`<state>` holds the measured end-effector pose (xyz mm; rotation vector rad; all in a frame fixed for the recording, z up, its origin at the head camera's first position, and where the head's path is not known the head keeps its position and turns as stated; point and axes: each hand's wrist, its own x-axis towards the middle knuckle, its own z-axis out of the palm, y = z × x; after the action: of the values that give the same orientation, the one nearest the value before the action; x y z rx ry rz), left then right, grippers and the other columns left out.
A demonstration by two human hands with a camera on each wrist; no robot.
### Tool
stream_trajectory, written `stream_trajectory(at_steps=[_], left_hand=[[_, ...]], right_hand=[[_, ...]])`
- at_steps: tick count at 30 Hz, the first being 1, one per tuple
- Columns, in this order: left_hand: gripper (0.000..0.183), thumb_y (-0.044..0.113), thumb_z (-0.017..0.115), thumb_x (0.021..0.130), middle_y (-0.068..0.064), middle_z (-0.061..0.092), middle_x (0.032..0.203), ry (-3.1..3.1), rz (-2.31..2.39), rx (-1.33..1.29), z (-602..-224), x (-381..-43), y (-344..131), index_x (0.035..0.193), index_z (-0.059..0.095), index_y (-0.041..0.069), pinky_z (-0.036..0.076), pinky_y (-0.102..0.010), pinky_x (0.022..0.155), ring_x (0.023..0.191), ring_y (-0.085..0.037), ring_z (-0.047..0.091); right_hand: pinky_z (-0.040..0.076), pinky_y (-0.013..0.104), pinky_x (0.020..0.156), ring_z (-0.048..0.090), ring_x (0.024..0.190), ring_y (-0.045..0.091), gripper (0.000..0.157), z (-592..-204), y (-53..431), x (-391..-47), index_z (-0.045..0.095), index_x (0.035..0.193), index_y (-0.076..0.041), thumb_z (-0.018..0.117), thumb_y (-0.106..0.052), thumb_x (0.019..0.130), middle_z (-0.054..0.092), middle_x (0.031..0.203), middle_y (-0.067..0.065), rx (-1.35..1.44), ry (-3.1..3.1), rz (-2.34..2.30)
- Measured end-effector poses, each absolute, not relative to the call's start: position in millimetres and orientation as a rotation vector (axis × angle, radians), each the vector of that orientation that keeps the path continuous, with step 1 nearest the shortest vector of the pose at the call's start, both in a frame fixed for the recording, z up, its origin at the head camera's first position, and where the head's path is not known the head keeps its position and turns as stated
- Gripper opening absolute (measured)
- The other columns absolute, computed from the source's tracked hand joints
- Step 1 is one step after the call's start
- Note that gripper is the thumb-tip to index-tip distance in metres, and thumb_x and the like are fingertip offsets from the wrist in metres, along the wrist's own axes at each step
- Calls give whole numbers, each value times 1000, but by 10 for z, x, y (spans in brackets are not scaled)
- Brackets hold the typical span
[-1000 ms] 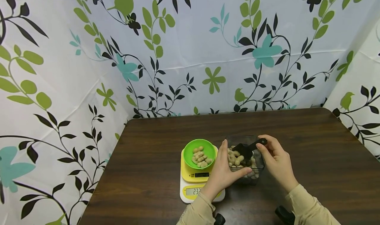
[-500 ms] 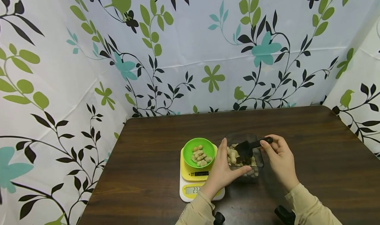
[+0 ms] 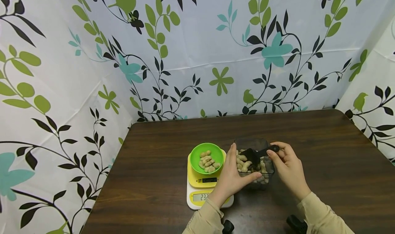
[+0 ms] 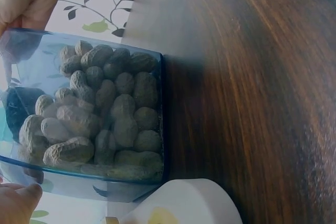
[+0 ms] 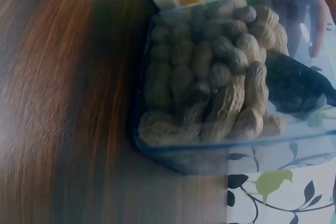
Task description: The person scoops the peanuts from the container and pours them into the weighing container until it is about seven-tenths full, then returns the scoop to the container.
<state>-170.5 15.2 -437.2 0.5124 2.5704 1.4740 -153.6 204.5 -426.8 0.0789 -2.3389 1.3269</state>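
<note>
A clear plastic container (image 3: 256, 144) holds peanuts (image 4: 105, 114) in their shells. My left hand (image 3: 229, 179) rests against its left side, fingers straight, the thumb stretched along the front rim. Between thumb and fingers, my right hand (image 3: 290, 169) pinches the handle end of a black scoop (image 3: 253, 158). The scoop's head lies tilted among the peanuts; in the right wrist view the dark scoop (image 5: 296, 82) shows through the container wall. To the left, a green bowl (image 3: 195, 155) with several peanuts sits on a yellow and white kitchen scale (image 3: 194, 182).
The brown wooden table (image 3: 154, 179) carries the scale and container side by side, close together. My left forearm partly covers the scale's display (image 3: 200, 197). A patterned curtain (image 3: 191, 62) hangs behind the table and at both sides.
My right hand first drew the scoop a little to the right, then pushed it back left into the peanuts. Some peanuts have shifted. My left hand, the bowl and the scale stay in place.
</note>
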Motion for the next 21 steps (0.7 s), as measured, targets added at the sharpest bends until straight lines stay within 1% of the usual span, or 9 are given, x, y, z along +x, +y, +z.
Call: stream_trajectory(at_steps=[3,6,10,11,13,14,17,18,21], left_hand=[[107,59,68,75,-1,6,159,2563,1479,509,-4368,-1703,151,151,-2,28,31,-54,108,145,-24,16],[108,58,68,75,-1,6,159,2556,1487,505,-4365,-1704,149,151,-2,28,30,-54,109,145,-24,15],[108,58,69,75,0,5,158,2554,1488,506,-4363,-1707,144,151,-2,28,30,-54,109,145,-23,15],[108,58,69,75,1,5,158,2556,1486,508,-4363,-1708,141,151,-3,29,30,-54,109,145,-23,15],[107,59,68,75,1,5,158,2562,1482,512,-4364,-1713,138,150,-4,32,30,-54,109,145,-23,15],[107,59,68,75,2,5,158,2563,1483,511,-4365,-1716,137,149,-4,34,29,-54,109,145,-23,15],[107,59,68,75,1,5,158,2569,1483,515,-4375,-1721,137,148,-5,36,30,-53,109,145,-23,15],[107,59,68,75,1,5,158,2569,1484,516,-4378,-1721,138,149,-5,35,30,-53,109,145,-23,15],[106,59,68,75,1,5,158,2560,1489,516,-4379,-1720,136,149,-5,35,30,-53,109,145,-23,15]], right_hand=[[34,25,47,50,60,-1,29,-4261,2023,-1554,50,118,-7,56,-21,94,60,80,-31,11,-2342,1407],[32,28,46,42,52,3,29,-4258,2016,-1563,47,115,-6,55,-25,95,61,79,-28,-58,-2326,1524],[29,32,46,32,49,9,23,-4261,2035,-1550,43,110,-10,53,-25,96,63,80,-24,-90,-2267,1679],[29,32,47,33,50,8,21,-4262,2041,-1546,42,109,-11,52,-25,96,64,80,-23,-90,-2257,1700],[33,27,52,41,58,4,21,-4265,2047,-1534,42,110,-12,52,-24,96,65,84,-24,-84,-2254,1707],[35,23,54,44,62,1,22,-4269,2048,-1526,42,111,-11,52,-24,96,64,85,-26,-81,-2263,1690],[37,21,56,47,66,0,27,-4284,2039,-1494,43,114,-7,54,-23,95,63,88,-30,-68,-2306,1598],[38,21,55,48,65,1,28,-4290,2034,-1480,43,115,-6,55,-22,95,62,88,-31,-50,-2322,1558],[33,26,45,41,51,7,29,-4301,2022,-1453,44,114,-2,58,-15,93,62,85,-31,28,-2351,1462]])
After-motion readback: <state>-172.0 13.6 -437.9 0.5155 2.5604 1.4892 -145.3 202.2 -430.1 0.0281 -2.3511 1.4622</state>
